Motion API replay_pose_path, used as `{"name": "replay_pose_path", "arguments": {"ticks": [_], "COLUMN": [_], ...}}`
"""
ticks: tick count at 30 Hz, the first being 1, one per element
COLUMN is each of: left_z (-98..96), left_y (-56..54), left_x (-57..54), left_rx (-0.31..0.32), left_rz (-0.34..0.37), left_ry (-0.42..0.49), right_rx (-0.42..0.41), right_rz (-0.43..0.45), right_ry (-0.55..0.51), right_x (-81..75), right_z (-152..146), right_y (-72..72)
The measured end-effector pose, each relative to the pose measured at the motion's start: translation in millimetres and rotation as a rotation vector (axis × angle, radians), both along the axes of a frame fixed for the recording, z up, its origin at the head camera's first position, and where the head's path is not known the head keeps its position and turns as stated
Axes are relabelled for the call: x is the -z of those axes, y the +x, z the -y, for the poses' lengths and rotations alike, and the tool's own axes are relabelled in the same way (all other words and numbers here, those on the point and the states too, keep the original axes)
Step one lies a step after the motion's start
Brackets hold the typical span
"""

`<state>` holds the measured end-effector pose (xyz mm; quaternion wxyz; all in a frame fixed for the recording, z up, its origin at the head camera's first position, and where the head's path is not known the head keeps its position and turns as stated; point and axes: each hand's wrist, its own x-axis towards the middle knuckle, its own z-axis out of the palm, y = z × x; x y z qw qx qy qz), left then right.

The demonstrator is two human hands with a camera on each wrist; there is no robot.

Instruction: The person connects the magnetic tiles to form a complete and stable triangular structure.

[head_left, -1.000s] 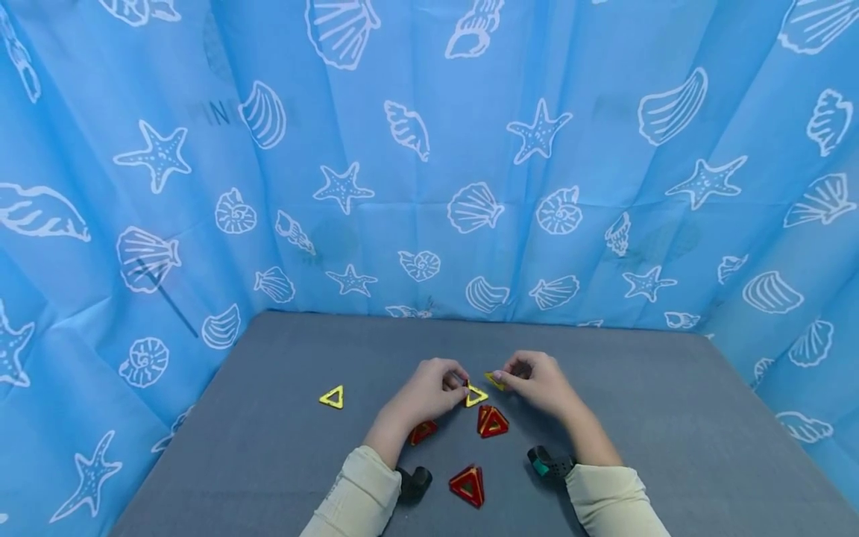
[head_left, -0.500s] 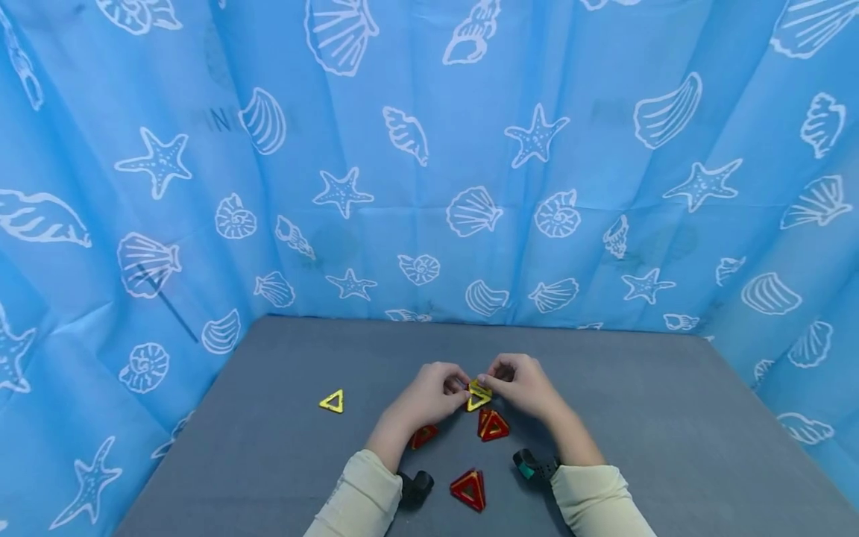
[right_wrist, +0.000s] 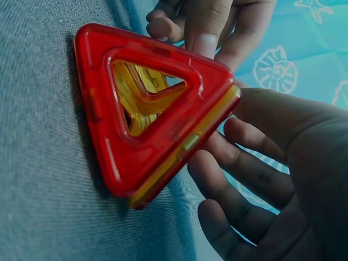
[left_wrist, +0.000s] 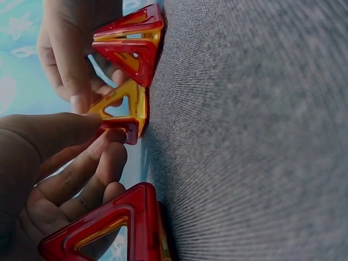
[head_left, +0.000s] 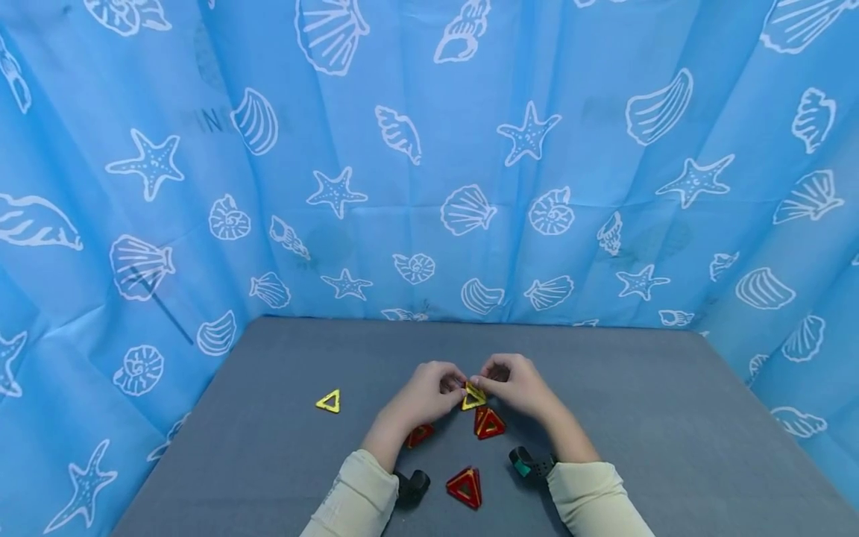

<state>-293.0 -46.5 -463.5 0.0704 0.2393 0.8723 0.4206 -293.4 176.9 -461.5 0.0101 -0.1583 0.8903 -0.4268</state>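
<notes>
In the head view, my left hand (head_left: 424,393) and right hand (head_left: 518,385) meet over a small group of triangular magnetic tiles (head_left: 473,398), yellow in front. The left wrist view shows the left thumb and fingers pinching a red tile (left_wrist: 129,130) that adjoins a leaning yellow tile (left_wrist: 134,98). From the other side, the right hand's fingertips pinch the tiles at their top. A red and yellow pyramid (head_left: 490,424) sits just in front of the group; in the right wrist view this red-faced pyramid (right_wrist: 155,122) largely hides the held tiles.
A single yellow triangle tile (head_left: 329,401) lies flat to the left. Another red pyramid (head_left: 465,488) stands nearer, between the forearms. One more red piece (head_left: 420,434) is partly hidden by the left wrist. A blue shell-patterned curtain (head_left: 416,186) hangs behind the grey table (head_left: 268,470).
The right hand has moved left, bringing its yellow tile up against the tiles in the left hand. The left hand has stayed nearly in place. The view has shifted slightly.
</notes>
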Motion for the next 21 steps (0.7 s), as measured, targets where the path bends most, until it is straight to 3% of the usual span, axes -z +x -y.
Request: {"name": "replay_pose_path", "arguments": {"ticks": [12, 21], "left_z": [-0.5, -1.3], "left_y": [2.1, 1.9], "left_x": [-2.2, -1.9], "left_rx": [-0.002, -0.002], "left_rz": [-0.004, -0.011], "left_ry": [-0.001, 0.003], "right_rx": [-0.192, -0.22], "right_rz": [0.047, 0.076], "right_ry": [-0.056, -0.061], "right_x": [5.1, 3.6], "right_z": [-7.8, -9.7], "right_y": [-2.1, -1.9]}}
